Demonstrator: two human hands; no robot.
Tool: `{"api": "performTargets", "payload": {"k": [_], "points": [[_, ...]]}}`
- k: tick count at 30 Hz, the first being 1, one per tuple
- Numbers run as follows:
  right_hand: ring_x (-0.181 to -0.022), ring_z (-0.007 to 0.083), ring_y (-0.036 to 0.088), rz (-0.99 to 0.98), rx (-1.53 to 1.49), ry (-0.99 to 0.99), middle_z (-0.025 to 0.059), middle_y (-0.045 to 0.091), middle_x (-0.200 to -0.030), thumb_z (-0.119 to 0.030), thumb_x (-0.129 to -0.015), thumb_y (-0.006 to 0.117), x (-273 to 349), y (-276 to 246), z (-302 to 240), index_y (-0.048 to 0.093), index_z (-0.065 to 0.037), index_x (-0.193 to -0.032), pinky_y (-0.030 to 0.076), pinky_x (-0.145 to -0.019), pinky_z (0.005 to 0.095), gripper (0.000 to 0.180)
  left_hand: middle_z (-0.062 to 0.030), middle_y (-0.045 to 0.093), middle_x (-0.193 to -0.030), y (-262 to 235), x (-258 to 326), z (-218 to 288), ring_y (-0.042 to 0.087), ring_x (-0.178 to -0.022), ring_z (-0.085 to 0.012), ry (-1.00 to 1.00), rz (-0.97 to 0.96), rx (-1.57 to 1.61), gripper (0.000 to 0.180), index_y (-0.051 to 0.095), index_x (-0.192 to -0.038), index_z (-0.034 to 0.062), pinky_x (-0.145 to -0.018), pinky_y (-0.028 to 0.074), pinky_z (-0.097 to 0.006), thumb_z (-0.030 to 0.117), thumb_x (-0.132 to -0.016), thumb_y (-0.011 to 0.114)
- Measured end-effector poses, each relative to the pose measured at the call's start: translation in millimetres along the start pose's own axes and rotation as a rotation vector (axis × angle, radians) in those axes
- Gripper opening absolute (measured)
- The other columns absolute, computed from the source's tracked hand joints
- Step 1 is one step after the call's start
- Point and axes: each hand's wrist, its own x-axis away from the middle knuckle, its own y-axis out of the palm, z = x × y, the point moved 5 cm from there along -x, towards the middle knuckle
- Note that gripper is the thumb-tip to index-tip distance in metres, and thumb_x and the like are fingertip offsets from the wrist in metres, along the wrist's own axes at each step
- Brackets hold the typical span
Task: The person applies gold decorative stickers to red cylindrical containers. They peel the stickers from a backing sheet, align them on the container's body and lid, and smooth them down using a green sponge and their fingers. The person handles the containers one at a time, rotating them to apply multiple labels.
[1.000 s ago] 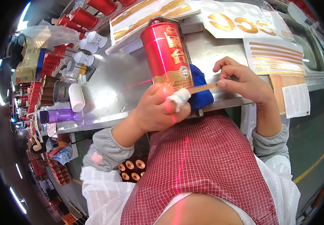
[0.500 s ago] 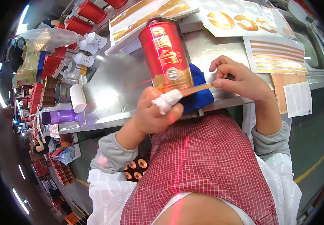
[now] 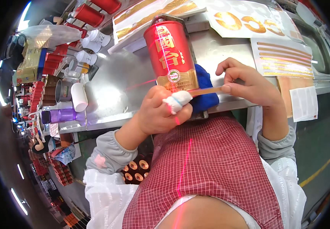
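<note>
Steadying the red bottle (image 3: pixel 171 53) tilted against the tabletop (image 3: pixel 130 76), the left hand (image 3: pixel 159 110) clasps its base while the right hand (image 3: pixel 249 82) pinches a gold strip (image 3: pixel 207 91) taut beside it.

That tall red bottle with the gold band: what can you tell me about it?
The tall red cylindrical bottle looks glossy, with gold characters down its side, a gold band and a small round seal near its base, and a grey top. It lies tilted on a blue cloth at the steel bench's edge. The left hand, one finger wrapped in white, steadies its base; the right hand pulls a thin gold strip against it.
</note>
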Motion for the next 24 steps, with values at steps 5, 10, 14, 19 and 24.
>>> {"api": "performTargets", "payload": {"k": [5, 10, 14, 19, 24], "points": [[-0.086, 0.0115, 0.049, -0.006, 0.021, 0.001, 0.0064, 0.051, -0.105, -0.022, -0.089, 0.067, 3, -6, -4, 0.061, -0.002, -0.084, 0.041, -0.075, 0.0244, 0.022, 0.0023, 0.058, -0.103, -1, -1, 0, 0.052, -0.081, -0.0184, 0.022, 0.021, -0.014, 0.028, 0.064, -0.080, 0.0194, -0.064, 0.046, -0.033, 0.012, -0.053, 0.071], [-0.087, 0.0117, 0.049, 0.030, -0.025, 0.072, 0.0066, 0.051, -0.105, -0.022, -0.088, 0.067, -1, 0, 18, 0.062, -0.002, -0.085, 0.041, -0.076, 0.0244, 0.021, 0.0020, 0.058, -0.103, 1, -17, 3, 0.051, -0.080, -0.0182, 0.091, -0.195, -0.009, 0.031, 0.065, -0.076, 0.0168, -0.064, 0.047, -0.034, 0.010, -0.046, 0.071], [-0.087, 0.0121, 0.049, 0.055, -0.036, 0.031, 0.0067, 0.052, -0.106, -0.021, -0.088, 0.067, -1, 0, 14, 0.062, -0.001, -0.085, 0.041, -0.076, 0.0247, 0.021, 0.0008, 0.060, -0.099, 0, -12, 1, 0.050, -0.079, -0.0183, 0.082, -0.086, -0.001, 0.027, 0.064, -0.070, 0.0162, -0.064, 0.045, -0.034, 0.007, -0.045, 0.070], [-0.083, 0.0074, 0.043, 0.014, -0.017, 0.036, 0.0021, 0.048, -0.108, -0.016, -0.086, 0.066, -7, 0, 10, 0.053, -0.005, -0.077, 0.038, -0.073, 0.0219, 0.019, -0.0006, 0.058, -0.099, -5, 8, -1, 0.052, -0.078, -0.0192, -0.034, -0.022, 0.027, 0.023, 0.065, -0.075, 0.0190, -0.064, 0.046, -0.035, 0.013, -0.052, 0.069], [-0.084, 0.0087, 0.045, 0.017, -0.047, 0.059, 0.0036, 0.049, -0.107, -0.017, -0.086, 0.066, -7, 4, 19, 0.056, -0.004, -0.078, 0.039, -0.073, 0.0227, 0.019, -0.0009, 0.060, -0.101, -2, -8, 1, 0.052, -0.080, -0.0213, 0.125, -0.069, 0.052, 0.025, 0.064, -0.069, 0.0152, -0.063, 0.045, -0.033, 0.003, -0.049, 0.070]]}}
